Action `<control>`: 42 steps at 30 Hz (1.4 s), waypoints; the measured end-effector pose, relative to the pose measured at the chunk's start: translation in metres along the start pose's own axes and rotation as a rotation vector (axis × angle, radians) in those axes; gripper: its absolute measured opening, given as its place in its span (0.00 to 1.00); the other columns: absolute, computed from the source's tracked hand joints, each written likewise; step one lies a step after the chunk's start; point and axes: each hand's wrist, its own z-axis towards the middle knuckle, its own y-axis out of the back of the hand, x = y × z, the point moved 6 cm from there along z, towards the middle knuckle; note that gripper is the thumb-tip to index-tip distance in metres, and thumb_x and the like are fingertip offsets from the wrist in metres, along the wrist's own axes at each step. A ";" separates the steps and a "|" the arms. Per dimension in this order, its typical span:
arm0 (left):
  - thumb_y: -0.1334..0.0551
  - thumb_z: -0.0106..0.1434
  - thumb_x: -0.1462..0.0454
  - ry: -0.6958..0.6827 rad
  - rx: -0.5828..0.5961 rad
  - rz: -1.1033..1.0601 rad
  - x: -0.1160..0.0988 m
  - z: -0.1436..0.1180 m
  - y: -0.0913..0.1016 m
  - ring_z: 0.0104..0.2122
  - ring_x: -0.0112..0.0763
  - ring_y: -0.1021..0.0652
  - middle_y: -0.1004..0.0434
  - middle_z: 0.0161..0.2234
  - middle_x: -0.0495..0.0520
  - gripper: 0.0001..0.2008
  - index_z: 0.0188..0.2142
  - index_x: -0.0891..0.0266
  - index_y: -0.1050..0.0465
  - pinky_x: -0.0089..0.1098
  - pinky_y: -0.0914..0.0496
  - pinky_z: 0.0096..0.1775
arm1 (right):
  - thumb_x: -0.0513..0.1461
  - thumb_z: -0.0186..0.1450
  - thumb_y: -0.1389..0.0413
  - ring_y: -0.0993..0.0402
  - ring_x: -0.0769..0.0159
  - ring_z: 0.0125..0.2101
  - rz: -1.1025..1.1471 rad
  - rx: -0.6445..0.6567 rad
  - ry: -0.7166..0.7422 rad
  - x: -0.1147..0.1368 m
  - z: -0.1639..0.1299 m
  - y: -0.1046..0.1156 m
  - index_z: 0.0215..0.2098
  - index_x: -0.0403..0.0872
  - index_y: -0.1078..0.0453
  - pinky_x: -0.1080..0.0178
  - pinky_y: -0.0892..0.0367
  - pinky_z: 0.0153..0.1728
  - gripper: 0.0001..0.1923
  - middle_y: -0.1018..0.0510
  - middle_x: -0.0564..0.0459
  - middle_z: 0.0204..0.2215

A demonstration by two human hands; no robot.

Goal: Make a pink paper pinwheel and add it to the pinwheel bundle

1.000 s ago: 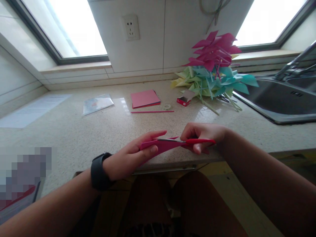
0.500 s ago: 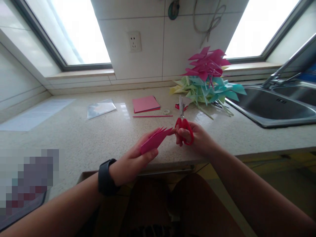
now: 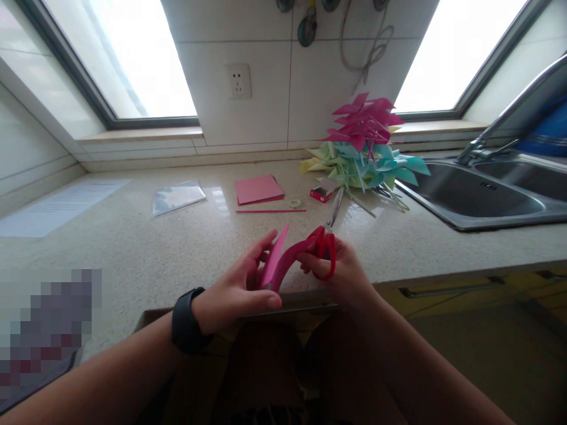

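A folded sheet of pink paper is held between my hands above the counter's front edge, its flaps spread apart. My left hand cradles its lower left part, fingers behind and thumb in front. My right hand pinches a right-hand flap with thumb and finger. That same hand carries red-handled scissors, their blades pointing up and away from me. Behind the hands lie a pink stick, a small roll of tape and a stack of coloured paper squares.
Paper pinwheels in pink, green, yellow and blue are heaped at the back right, near a small red box. A steel sink is set in at right. A clear packet and a printed sheet lie left.
The pink paper has opened out, one flap drawn right by my right hand. The left fingers have spread. The scissors' blades have swung to the right.
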 end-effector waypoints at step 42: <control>0.30 0.61 0.62 -0.036 -0.346 -0.188 0.003 0.009 0.022 0.30 0.22 0.24 0.20 0.35 0.49 0.08 0.38 0.61 0.24 0.23 0.29 0.33 | 0.42 0.56 0.30 0.31 0.73 0.20 0.207 -0.096 0.074 -0.005 -0.005 0.009 0.30 0.48 0.26 0.69 0.37 0.21 0.11 0.25 0.59 0.21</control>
